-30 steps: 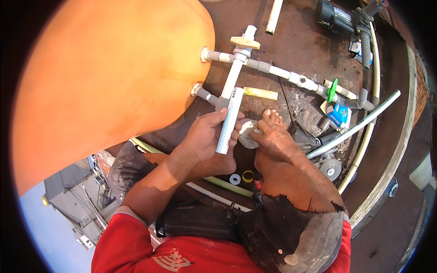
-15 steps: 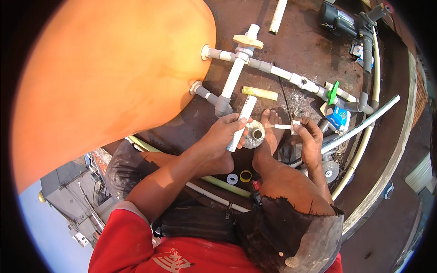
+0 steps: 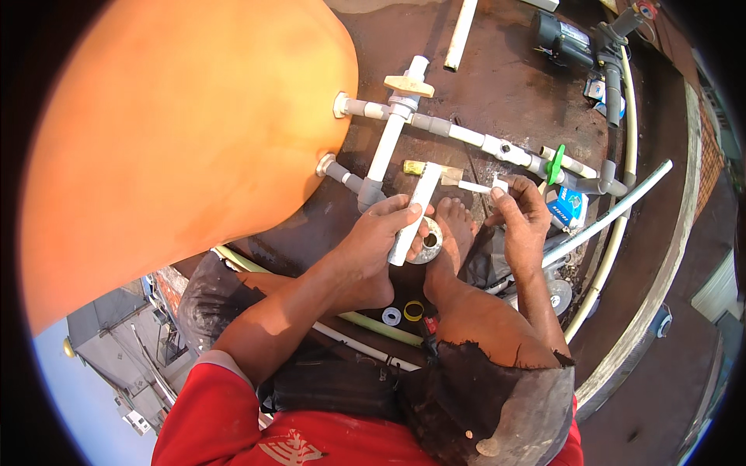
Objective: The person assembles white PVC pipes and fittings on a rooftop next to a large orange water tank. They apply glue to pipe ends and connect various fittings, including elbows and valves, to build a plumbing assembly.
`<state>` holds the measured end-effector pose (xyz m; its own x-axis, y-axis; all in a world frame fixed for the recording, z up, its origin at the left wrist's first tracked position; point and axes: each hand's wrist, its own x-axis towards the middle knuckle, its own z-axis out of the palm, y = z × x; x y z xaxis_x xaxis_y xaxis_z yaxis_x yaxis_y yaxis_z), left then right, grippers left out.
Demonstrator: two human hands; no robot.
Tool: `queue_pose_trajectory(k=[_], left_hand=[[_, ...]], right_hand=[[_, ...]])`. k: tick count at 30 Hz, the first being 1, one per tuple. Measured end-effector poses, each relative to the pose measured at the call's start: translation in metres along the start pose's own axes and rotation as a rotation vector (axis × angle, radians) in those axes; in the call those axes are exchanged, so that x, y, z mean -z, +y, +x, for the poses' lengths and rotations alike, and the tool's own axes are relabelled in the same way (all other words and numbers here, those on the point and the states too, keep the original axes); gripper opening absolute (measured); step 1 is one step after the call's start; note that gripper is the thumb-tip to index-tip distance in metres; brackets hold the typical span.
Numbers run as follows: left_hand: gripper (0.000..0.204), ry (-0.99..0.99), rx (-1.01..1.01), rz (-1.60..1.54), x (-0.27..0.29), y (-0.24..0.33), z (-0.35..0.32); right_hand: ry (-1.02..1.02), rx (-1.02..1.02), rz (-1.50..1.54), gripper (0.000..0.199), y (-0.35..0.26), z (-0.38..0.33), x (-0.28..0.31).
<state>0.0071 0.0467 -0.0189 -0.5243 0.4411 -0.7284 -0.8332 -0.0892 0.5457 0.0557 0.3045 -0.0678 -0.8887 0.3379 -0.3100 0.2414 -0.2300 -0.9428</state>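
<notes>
My left hand (image 3: 378,229) is closed round a short white plastic pipe (image 3: 414,220), which is held at a slant with its upper end pointing away from me. Between thumb and fingers, my right hand (image 3: 524,217) pinches a small white brush (image 3: 474,187) by its squarish end. The brush's tip points left, close to the pipe's upper end; whether they touch I cannot tell. Below the left hand's fingers, by my foot, stands a round can (image 3: 428,247) with an open mouth, partly hidden by the hand.
A large orange tank (image 3: 194,116) fills the left side. From it runs white and grey pipework (image 3: 466,137) with a green-handled valve (image 3: 555,165). A yellowish pipe piece (image 3: 414,167) lies beyond my foot. A white roll (image 3: 392,316) and yellow ring (image 3: 413,311) lie near me; a pump (image 3: 563,39) stands far right.
The brush has moved away from me and left, from above my foot to beside the pipe's upper end. My left hand keeps its hold on the pipe. The view has shifted slightly.
</notes>
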Motion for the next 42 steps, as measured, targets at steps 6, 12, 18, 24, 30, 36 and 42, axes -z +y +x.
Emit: queue_pose_trajectory(k=[6,12,18,24,30,36,42], left_hand=[[0.028,0.026,-0.019,0.065,0.002,-0.005,0.004],[0.028,-0.128,-0.054,-0.089,0.003,0.005,0.001],[0.032,0.169,-0.428,0.111,0.005,0.039,0.007],[0.032,0.245,-0.372,-0.023,0.0,0.073,-0.006],[0.031,0.206,-0.315,-0.051,0.008,0.064,-0.005],[0.03,0.218,-0.287,-0.024,-0.002,0.062,-0.005],[0.03,0.177,-0.323,-0.018,0.01,0.057,0.004]], right_hand=[[-0.015,0.197,-0.057,0.031,-0.043,-0.014,-0.027],[-0.004,-0.009,0.054,0.031,-0.009,-0.009,-0.014],[-0.255,0.303,-0.534,0.042,-0.006,-0.027,0.0],[-0.537,0.356,-0.812,0.048,0.008,-0.032,-0.017],[-0.675,0.695,-1.1,0.038,0.076,-0.024,-0.033],[-0.697,0.647,-1.14,0.034,0.071,-0.023,-0.039],[-0.461,0.333,-0.809,0.033,0.046,-0.032,-0.028]])
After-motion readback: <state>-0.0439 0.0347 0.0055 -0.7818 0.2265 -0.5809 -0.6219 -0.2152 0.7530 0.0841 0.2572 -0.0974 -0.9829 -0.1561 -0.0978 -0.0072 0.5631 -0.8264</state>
